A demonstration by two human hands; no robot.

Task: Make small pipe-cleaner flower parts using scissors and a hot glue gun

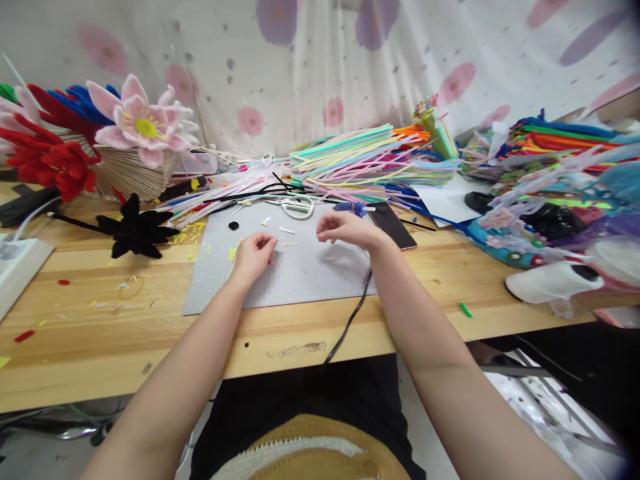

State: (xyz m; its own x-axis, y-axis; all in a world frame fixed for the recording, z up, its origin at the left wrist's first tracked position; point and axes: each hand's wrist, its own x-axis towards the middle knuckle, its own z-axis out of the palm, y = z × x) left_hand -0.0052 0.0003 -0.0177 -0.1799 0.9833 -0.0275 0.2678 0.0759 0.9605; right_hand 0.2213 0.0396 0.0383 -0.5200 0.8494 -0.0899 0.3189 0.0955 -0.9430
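Note:
My left hand (256,257) is above the left part of a grey cutting mat (300,288), thumb and fingers pinched together. Thin pale yellow strips (287,244) show just beyond its fingertips; whether they are held or lie on the mat is unclear. To the right, my right hand (344,229) hovers over the mat with curled fingers drawn together, and anything between them is too small to make out. Behind it lies a blue glue gun (351,209). White-handled scissors (298,207) rest at the mat's back edge. A small black disc (233,226) and a little white piece (286,231) lie nearby.
A black fuzzy flower (134,230) lies left of the mat, near a pink flower (145,127). Bundled pipe cleaners (350,157) line the back. At right are a white bottle (553,281) and craft piles. A black cord (350,320) crosses the table's front edge.

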